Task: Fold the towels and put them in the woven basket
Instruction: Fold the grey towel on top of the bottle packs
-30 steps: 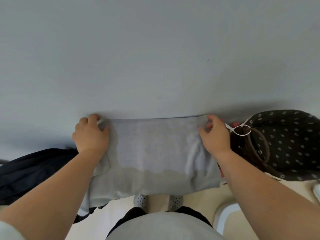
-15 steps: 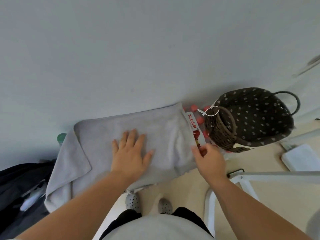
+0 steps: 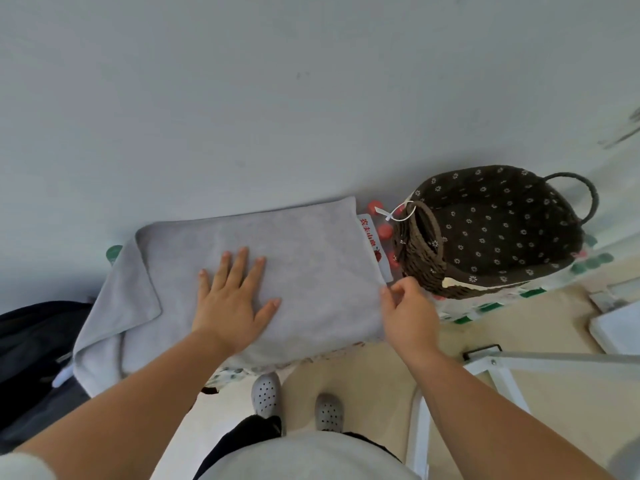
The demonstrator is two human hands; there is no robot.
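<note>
A grey towel (image 3: 304,258) lies folded over a low surface against the wall, with its left part hanging loose. My left hand (image 3: 235,299) presses flat on the towel's middle, fingers spread. My right hand (image 3: 408,306) pinches the towel's right edge near its front corner. The woven basket (image 3: 426,258), brown with a dark flower-print lining and two loop handles, stands just right of the towel, and I see no towel inside it.
Bottled water with red caps (image 3: 384,232) in a labelled pack sits between towel and basket. A dark bag (image 3: 31,358) lies at the left. A white metal frame (image 3: 502,362) stands on the beige floor at the right. The wall (image 3: 311,98) rises right behind.
A second ago both hands held the towel's far corners. Since then the left hand moved to the middle and lies flat, and the right hand dropped to the right edge. The view shifted right.
</note>
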